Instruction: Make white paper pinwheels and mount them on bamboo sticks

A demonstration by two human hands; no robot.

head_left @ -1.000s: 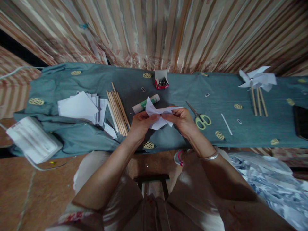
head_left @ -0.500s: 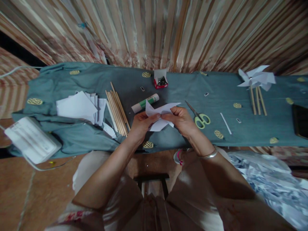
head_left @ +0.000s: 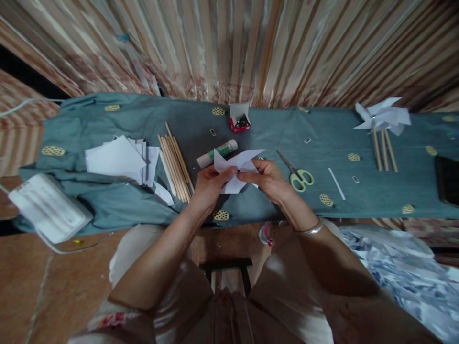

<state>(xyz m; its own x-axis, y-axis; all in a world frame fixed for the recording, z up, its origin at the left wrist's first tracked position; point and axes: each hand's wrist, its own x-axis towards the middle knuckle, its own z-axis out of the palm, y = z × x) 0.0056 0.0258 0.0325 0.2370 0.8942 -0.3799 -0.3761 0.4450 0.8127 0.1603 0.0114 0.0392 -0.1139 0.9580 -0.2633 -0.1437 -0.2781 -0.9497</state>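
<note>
Both hands hold a white paper pinwheel [head_left: 234, 186] above the near edge of the table, its pointed blades folded in toward the middle. My left hand [head_left: 212, 184] grips its left side, thumb pressed at the centre. My right hand [head_left: 268, 177] pinches the right side, with its thumb also close to the centre. A small dark spot shows between the thumbs; I cannot tell what it is. Just behind the paper lies a white and green glue stick [head_left: 217, 153]. Scissors with green handles [head_left: 301, 179] rest right of my right hand.
Wooden sticks [head_left: 175, 169] and a stack of cut white paper [head_left: 113, 160] lie on the left. A red box of small metal pins [head_left: 240, 123] stands behind. Finished pinwheels on sticks [head_left: 383, 117], a thin white strip [head_left: 336, 184] and a dark phone-like object [head_left: 446, 181] are at right.
The paper pinwheel has shifted and tilted slightly in my hands, and a dark spot now shows at its centre. My right thumb has moved slightly left.
</note>
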